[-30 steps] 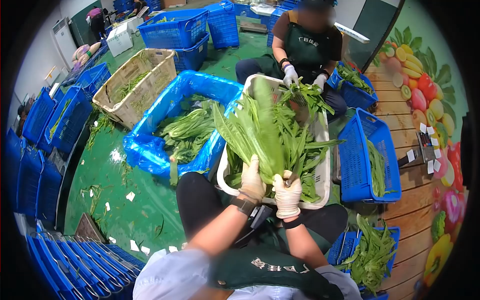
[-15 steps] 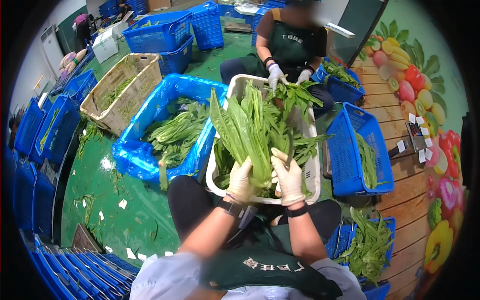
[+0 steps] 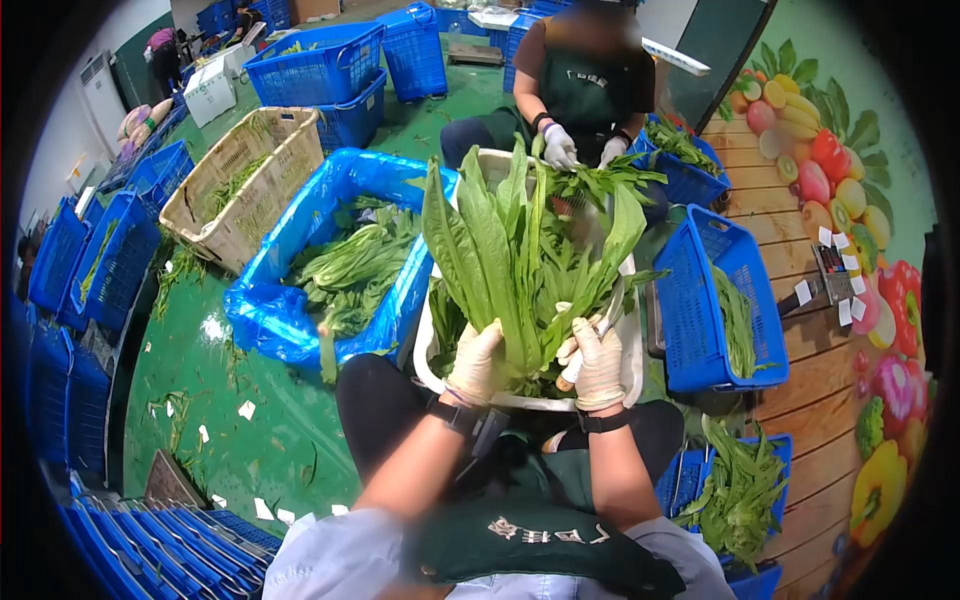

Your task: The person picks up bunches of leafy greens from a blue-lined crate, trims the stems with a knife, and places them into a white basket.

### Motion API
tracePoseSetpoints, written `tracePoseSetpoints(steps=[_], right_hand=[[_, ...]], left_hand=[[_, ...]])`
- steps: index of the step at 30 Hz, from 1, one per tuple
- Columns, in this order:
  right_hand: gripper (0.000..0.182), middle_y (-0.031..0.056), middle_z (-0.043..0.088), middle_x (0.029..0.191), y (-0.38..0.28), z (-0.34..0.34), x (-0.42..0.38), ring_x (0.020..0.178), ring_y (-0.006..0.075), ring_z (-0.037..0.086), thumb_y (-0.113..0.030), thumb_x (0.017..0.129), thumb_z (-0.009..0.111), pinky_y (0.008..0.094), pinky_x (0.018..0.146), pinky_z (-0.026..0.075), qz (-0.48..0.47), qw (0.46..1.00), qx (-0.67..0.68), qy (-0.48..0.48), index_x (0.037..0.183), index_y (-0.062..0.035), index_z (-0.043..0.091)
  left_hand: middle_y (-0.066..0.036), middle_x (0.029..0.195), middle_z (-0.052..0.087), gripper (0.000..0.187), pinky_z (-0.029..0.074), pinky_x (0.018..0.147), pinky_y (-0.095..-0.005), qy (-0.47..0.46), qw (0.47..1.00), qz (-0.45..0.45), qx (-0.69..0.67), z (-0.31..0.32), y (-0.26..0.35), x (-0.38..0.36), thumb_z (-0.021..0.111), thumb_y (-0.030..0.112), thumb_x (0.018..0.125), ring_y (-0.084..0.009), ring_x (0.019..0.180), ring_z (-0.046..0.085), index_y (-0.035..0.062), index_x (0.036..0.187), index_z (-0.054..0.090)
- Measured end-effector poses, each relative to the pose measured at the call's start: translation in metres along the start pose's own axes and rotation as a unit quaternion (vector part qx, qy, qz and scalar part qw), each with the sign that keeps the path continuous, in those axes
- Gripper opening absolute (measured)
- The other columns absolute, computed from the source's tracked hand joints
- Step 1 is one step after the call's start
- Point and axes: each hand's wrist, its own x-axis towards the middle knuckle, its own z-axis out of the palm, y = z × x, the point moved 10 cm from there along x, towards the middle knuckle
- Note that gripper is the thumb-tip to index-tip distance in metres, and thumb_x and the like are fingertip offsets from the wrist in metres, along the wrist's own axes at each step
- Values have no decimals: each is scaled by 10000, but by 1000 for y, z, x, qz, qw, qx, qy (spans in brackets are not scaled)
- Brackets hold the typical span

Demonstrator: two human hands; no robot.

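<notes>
My gloved left hand (image 3: 474,362) is closed round the base of a lettuce head (image 3: 490,270) with long green leaves, held upright over a white crate (image 3: 425,352). To its right, my gloved right hand (image 3: 597,362) is closed on a long lettuce leaf (image 3: 622,225) that leans away from the head. A pale handle, seemingly a knife's (image 3: 568,378), juts from under the right fingers; its blade is mostly hidden. More leafy greens (image 3: 575,245) lie in the crate beneath and behind the hands.
A co-worker (image 3: 585,85) with gloved hands holds greens at the crate's far end. Left stands a blue-lined crate (image 3: 255,315) of lettuce, with a beige crate (image 3: 230,235) beyond. On the right are a blue basket (image 3: 690,345) and a heap of greens (image 3: 740,500).
My right hand has moved slightly right and down, and a leaf now spreads away from the lettuce head on that side. The leaves fan wider. The co-worker's hands have shifted slightly.
</notes>
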Motion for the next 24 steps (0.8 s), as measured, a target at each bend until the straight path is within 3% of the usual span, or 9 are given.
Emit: tracePoseSetpoints(steps=[2,6,9,12,15,17,19,21,24], right_hand=[[215,21,585,570,2,0,-2,457,90,515,-169,910,604,208,453,409,-8,1000,8,-4,1043,-9,659],[201,23,574,548,5,-5,-4,456,89,512,-165,915,595,206,448,407,0,1000,11,14,1035,-17,660],[214,18,593,637,7,1,-1,473,80,504,-122,901,615,207,447,410,-1,999,28,-20,1081,-8,637],[346,-10,559,830,-13,-13,1,511,34,463,-42,878,637,181,424,391,-52,994,52,82,1216,-15,569],[292,-30,560,776,-47,-10,-4,529,19,460,-53,893,621,160,439,379,-80,992,-11,98,1185,-43,613],[293,-40,561,758,-96,20,7,547,14,458,-60,884,636,158,460,382,-157,985,-68,32,1176,-48,624],[301,-33,570,762,-118,25,26,565,25,474,-88,847,683,176,467,397,-201,976,-81,31,1135,-15,636],[272,-6,575,728,-117,20,55,536,46,492,-113,822,700,205,452,410,-137,972,-188,22,1051,19,635],[178,22,578,681,-108,15,82,464,96,523,-94,805,709,230,415,428,-32,987,-152,-49,879,-41,556]], left_hand=[[-68,1072,636,325,528,810,-325,5,1000,-10,5,-6,-6,3,613,126,868,-175,940,628,24,1172,561],[-61,1068,636,325,526,808,-321,8,1000,-25,-1,-10,-12,5,617,135,866,-170,937,627,26,1168,565],[-58,1068,636,328,523,816,-323,7,1000,-6,7,-11,-11,7,622,121,863,-171,941,624,30,1172,563],[-58,1093,628,338,518,825,-326,-15,1000,11,18,-1,-3,4,618,96,866,-172,960,618,32,1192,551],[-58,1123,618,342,516,828,-327,-3,998,25,58,-12,-9,7,605,73,876,-176,984,610,32,1209,539],[-62,1166,587,389,465,899,-328,-24,997,11,68,-5,-9,1,609,66,880,-163,1029,566,27,1251,500],[-49,1143,597,376,462,888,-301,-6,985,28,169,-14,-10,1,596,52,878,-140,1009,564,28,1243,509],[-38,1129,602,374,458,880,-281,-13,984,21,175,-11,-9,-4,594,50,869,-121,992,559,27,1235,518],[-47,1112,610,407,465,872,-288,-46,982,17,184,-6,-1,-6,626,77,838,-131,981,567,19,1229,526]])
